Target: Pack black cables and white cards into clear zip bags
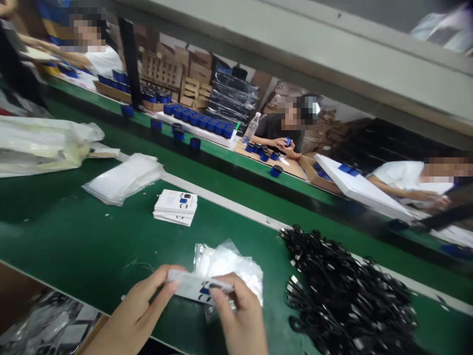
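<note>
Between my two hands is a white printed leaflet [190,287] with small dark and blue pictures on it. My left hand [146,303] pinches its left end between thumb and fingers, and my right hand [242,308] grips the right end, the thumb lying over the print. Just beyond the leaflet lies a loose pile of clear plastic bags [229,266], partly hidden by my right hand. A short stack of similar leaflets [175,207] rests farther up the green table [92,246]. To the right spreads a large heap of black cables [343,291].
A bundle of plastic bags [123,177] and a big plastic sack [40,145] lie at the left. Behind a white strip, a green conveyor carries blue round items [195,143]. Co-workers sit across it. A box of bagged items [55,320] stands below the near edge.
</note>
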